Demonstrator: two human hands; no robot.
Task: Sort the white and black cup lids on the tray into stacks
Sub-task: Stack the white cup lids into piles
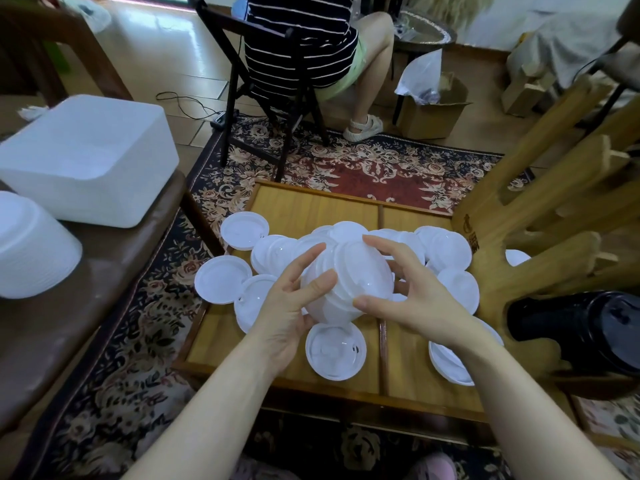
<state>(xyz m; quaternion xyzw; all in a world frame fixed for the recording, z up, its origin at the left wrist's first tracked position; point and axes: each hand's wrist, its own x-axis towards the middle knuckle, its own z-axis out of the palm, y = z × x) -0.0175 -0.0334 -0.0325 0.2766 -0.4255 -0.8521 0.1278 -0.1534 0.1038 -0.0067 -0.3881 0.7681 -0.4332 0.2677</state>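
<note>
Nearest, both forearms reach in over the wooden tray (311,209), which sits on a patterned rug (363,168). The left hand (287,306) and right hand (408,299) meet above the tray's middle around a stack of white lids (346,289), held tipped on its side so its axis runs roughly from one palm toward the other. The left fingers (304,265) are spread and curled against the stack's left end, thumb across its front; the right fingers (384,245) arch over the top rim with the thumb pressing low on the front. Both hands are equally close, the stack directly between them. Loose white lids (335,351) lie scattered beneath and around, some overhanging the tray's left edge. Black lids (588,334) sit well apart to the right, beside a wooden rack (554,188). Farther back, a seated person (311,46) occupies a dark chair (242,81).
</note>
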